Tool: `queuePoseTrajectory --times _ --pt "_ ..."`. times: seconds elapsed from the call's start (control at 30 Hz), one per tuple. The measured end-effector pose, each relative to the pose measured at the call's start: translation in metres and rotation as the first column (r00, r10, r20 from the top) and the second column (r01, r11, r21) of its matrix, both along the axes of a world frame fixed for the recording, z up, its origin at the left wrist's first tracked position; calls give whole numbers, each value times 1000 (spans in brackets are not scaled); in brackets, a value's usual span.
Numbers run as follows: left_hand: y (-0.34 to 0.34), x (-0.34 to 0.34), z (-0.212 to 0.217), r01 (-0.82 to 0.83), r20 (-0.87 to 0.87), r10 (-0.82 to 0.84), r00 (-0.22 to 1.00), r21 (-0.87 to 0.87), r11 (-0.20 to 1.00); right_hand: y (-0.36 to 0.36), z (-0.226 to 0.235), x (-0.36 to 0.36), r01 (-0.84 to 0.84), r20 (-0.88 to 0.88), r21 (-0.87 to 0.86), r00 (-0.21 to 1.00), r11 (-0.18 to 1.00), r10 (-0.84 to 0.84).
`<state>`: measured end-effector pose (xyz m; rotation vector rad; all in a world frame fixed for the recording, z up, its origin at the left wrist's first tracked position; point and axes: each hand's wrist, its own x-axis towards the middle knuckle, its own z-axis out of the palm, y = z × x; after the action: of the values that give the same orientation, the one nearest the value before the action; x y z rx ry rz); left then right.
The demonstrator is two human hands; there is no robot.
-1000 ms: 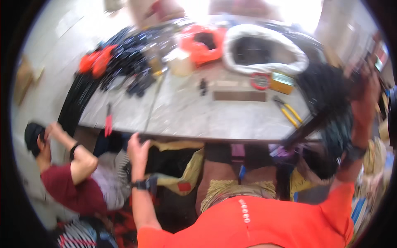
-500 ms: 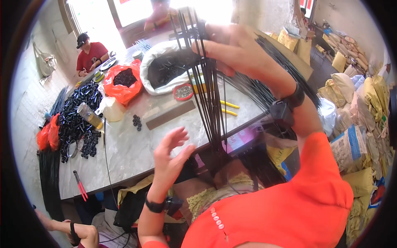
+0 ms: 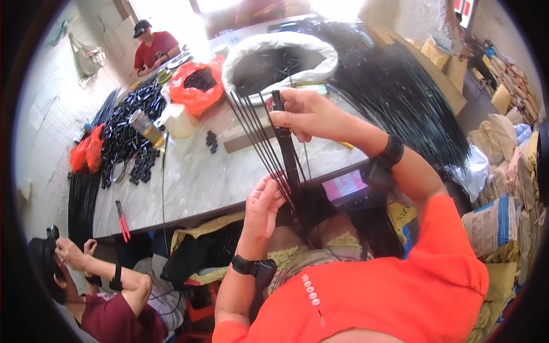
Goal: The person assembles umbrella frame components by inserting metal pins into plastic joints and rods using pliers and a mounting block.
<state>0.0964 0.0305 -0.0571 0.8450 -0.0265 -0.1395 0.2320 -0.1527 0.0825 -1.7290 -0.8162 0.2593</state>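
In front of me a bundle of thin black rods [image 3: 290, 166] stands nearly upright, fanning out to the left at the top. My right hand [image 3: 306, 116] is closed around the top of the bundle, where a dark cylindrical piece [image 3: 277, 101] sticks up above the fingers. Lower down, my left hand [image 3: 265, 207] has its fingers bent against the left-hand rods, thumb and fingertips close together. The lower ends of the rods go into a dark area below the table edge and cannot be made out.
A marble-patterned table [image 3: 194, 188] carries a white sack [image 3: 231, 74] of black parts, a red bag [image 3: 209, 102], a heap of black tubes [image 3: 134, 117], red-handled pliers [image 3: 123, 222] and many loose black rods [image 3: 400, 86]. People sit at far left and near left. Sacks [image 3: 486, 223] are piled at right.
My right hand has come down and nearer with the rods. My left hand, spread and apart before, is now at the rods. The view has shifted, showing more of the person at near left.
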Motion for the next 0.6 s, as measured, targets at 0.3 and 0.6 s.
queuePoseTrajectory --times 0.3,0.6 --pt "10 -5 -3 -152 37 147 988 217 964 -1 14 -8 -196 5 -34 980 980 197" --pt "6 5 -10 -194 54 188 981 380 905 -10 15 0 -216 -82 24 973 976 218"
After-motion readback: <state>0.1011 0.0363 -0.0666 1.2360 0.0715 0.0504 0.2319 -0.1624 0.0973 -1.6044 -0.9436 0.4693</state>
